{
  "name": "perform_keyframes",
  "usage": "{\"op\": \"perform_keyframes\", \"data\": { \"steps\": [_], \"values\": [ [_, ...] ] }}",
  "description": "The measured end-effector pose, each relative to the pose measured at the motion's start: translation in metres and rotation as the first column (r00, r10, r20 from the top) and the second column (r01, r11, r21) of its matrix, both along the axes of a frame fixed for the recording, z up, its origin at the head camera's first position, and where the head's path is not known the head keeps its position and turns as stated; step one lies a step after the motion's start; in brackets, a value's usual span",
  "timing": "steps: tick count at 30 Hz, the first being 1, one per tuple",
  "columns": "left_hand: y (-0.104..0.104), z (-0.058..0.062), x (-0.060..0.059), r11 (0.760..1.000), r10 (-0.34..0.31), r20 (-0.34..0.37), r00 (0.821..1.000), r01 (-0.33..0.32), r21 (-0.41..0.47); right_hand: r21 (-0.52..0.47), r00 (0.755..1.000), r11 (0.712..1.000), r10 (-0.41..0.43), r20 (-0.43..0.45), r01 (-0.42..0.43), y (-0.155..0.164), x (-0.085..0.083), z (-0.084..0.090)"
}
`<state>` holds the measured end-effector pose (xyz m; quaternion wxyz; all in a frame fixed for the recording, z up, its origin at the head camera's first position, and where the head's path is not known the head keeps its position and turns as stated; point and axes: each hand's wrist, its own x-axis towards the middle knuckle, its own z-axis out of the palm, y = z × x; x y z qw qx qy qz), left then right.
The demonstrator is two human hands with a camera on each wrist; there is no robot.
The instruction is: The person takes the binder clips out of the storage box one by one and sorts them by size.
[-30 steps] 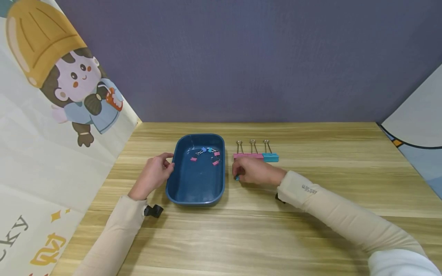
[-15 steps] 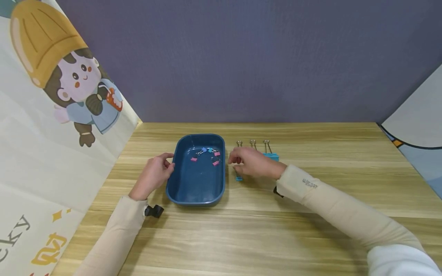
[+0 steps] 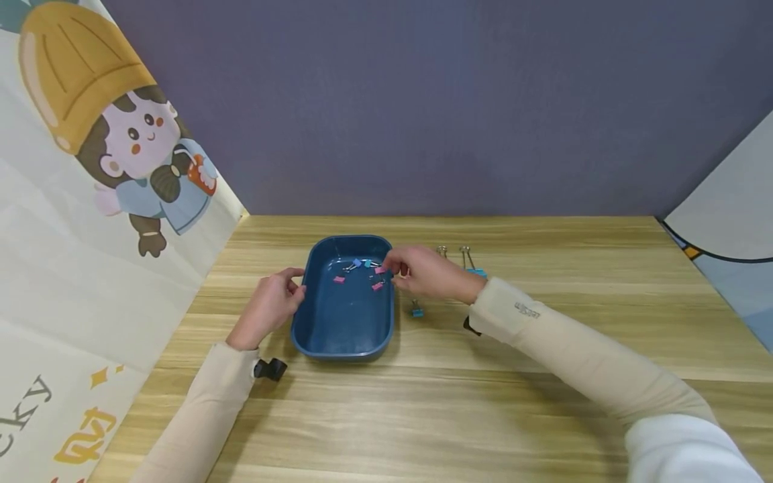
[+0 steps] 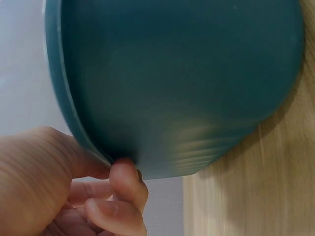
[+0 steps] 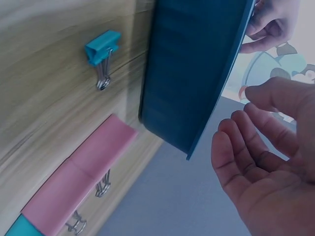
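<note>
Wood-grain laminate forms the table [image 3: 423,416], its near half bearing only the person's two pale sleeves. Next out sits a dark blue tray [image 3: 314,322], with the left hand [image 3: 268,305] at its left rim; the left wrist view shows thumb and curled fingers pinching that rim, steadying it. Judged by what lies where, the sorting of clips out of the tray appears partly done: one small teal clip [image 3: 417,312] lies on the table just right of the tray, and beyond it stands a row of large clips, two pink ones [image 5: 78,172] side by side and a teal one [image 3: 477,272] at the right end, handles pointing away. Still inside the tray, at its far end, remain several small clips [image 3: 362,272], pink and blue; their exact count cannot be read reliably. The right hand [image 3: 423,272] reaches over the tray's right rim toward these; the right wrist view shows its fingers loosely bent and its palm bare, grasping nothing. Farther off, a plain grey-purple panel closes the back. A cartoon-printed sheet [image 3: 90,201] walls the left side, and a pale panel stands at the far right.
</note>
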<state>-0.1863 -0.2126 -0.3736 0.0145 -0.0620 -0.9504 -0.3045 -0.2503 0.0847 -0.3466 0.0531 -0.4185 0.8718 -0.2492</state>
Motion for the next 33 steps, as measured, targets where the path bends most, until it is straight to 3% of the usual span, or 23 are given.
{"op": "perform_keyframes", "data": {
  "steps": [22, 33],
  "values": [
    [0.002, 0.001, -0.003, 1.000, 0.011, 0.000, 1.000, -0.011, 0.004, -0.009, 0.995, 0.996, 0.094, 0.041, -0.094, -0.036, -0.009, 0.002],
    [0.003, 0.002, -0.003, 1.000, 0.014, 0.001, 1.000, -0.014, 0.000, 0.139, 0.994, 0.985, 0.092, 0.063, -0.100, -0.057, -0.016, -0.004]
  ]
}}
